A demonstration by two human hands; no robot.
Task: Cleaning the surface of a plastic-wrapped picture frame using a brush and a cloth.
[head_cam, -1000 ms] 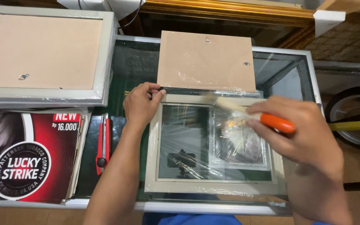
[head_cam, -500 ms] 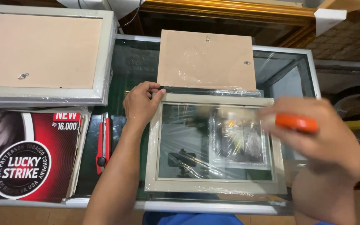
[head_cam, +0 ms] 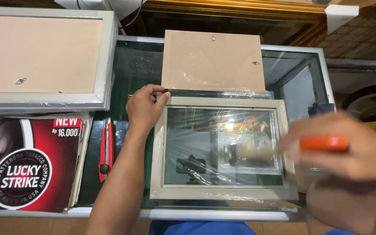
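- I see the left hand (head_cam: pixel 143 106) resting on the top-left corner of a small grey picture frame (head_cam: pixel 223 193), fingers curled over the corner and pressing it down; it pinches nothing.
- I see the right hand (head_cam: pixel 353 152) blurred at the right side of the view, closed around the orange handle of a paintbrush (head_cam: pixel 323 142). The pale bristle end points left over the right half of the frame.
- The picture frame lies flat on a glass-topped desk (head_cam: pixel 129 78), near its front edge, wrapped in clear plastic film. Its glass pane shows reflections, and I cannot tell what lies beneath it.
- A brown hardboard backing panel (head_cam: pixel 213 61) lies flat just beyond the frame's top edge, touching or slightly overlapping it; I cannot tell which.
- A red utility knife (head_cam: pixel 105 150) lies on the desk to the left of my left forearm, parallel to it.
- A larger grey frame (head_cam: pixel 44 56), back side up with a brown panel, sits at the top left.
- A red, black and white printed poster (head_cam: pixel 31 165) lies at the bottom left, beside the knife.
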